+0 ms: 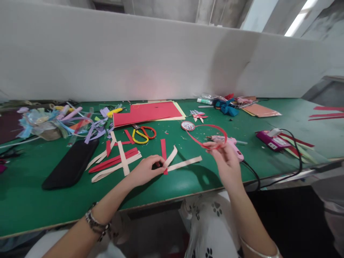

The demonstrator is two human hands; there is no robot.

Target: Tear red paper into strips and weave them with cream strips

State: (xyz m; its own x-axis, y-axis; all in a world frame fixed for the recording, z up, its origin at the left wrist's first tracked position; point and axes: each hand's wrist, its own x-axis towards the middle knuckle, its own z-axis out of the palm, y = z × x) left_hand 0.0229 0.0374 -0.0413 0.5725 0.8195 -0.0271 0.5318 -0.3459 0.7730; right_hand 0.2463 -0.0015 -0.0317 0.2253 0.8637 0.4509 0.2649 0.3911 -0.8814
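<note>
My left hand (146,170) rests low over the table, its thumb and fingers pinched on a cream paper strip (172,154). This strip meets another cream strip (186,163) and a red strip (163,147) at my fingertips. My right hand (227,161) is raised a little, closed on a thin red loop (213,126). At the loop's far left end is a round white disc with a red rim and a speckled pattern (187,125). A pink glue gun (238,148) lies behind my right hand, partly covered by it.
Red and cream strips (118,160), scissors (144,135) and a black phone-like slab (71,165) lie left. Red sheets (153,111) are at the back. On the right sits a purple power box (272,139) with a black cord. A white partition (134,61) stands behind the green table (107,200).
</note>
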